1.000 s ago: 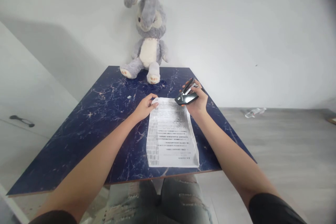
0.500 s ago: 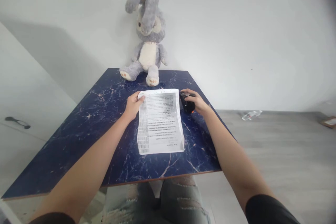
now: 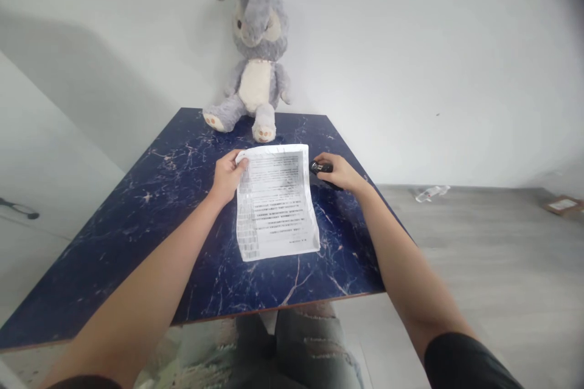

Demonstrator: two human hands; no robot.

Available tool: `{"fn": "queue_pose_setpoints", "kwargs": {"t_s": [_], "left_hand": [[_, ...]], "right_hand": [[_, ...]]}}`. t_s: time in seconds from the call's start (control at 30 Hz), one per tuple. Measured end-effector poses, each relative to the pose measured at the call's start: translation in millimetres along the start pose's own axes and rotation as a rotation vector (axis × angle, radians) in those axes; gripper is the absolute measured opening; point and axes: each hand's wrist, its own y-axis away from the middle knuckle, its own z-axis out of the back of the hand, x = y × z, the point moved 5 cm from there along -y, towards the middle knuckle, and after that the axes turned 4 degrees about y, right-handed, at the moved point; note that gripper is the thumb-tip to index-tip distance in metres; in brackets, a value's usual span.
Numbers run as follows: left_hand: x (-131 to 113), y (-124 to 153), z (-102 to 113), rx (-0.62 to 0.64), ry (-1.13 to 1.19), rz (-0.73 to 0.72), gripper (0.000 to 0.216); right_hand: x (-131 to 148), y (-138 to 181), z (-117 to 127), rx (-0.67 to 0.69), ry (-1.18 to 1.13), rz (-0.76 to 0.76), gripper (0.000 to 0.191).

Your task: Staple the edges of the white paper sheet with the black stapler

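Observation:
A stack of printed paper sheets [image 3: 278, 206] lies over the middle of the table, its top-left corner pinched between the thumb and fingers of my left hand [image 3: 228, 175]. My right hand [image 3: 340, 171] is closed around a small black stapler [image 3: 323, 167], whose rounded, partly shiny front end points at the paper's upper right edge. A narrow gap separates the two. My palm and fingers hide the stapler's rear part.
The dark blue marbled table [image 3: 191, 152] has its far edge at a white wall. A grey plush rabbit [image 3: 255, 82] sits at that edge. On the floor to the right lie a clear plastic item [image 3: 431, 193] and a brown box [image 3: 563, 205].
My right hand has turned the stapler, so it looks slimmer and its front end faces the paper. My left hand keeps its hold on the corner. The view has tilted slightly down.

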Motion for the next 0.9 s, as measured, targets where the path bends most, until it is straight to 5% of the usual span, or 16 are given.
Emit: {"fn": "queue_pose_setpoints", "kwargs": {"t_s": [0.23,0.57,0.9], "left_hand": [[2,-2,4,-0.043,-0.05,-0.03,0.027],[20,-6,14,-0.087,-0.219,-0.051,0.022],[5,-1,25,-0.244,-0.402,-0.117,0.021]], "right_hand": [[23,12,-18,0.418,0.128,0.161,0.028],[32,10,-22,0.287,0.276,0.217,0.039],[56,21,-28,0.428,0.183,0.394,0.036]]}}
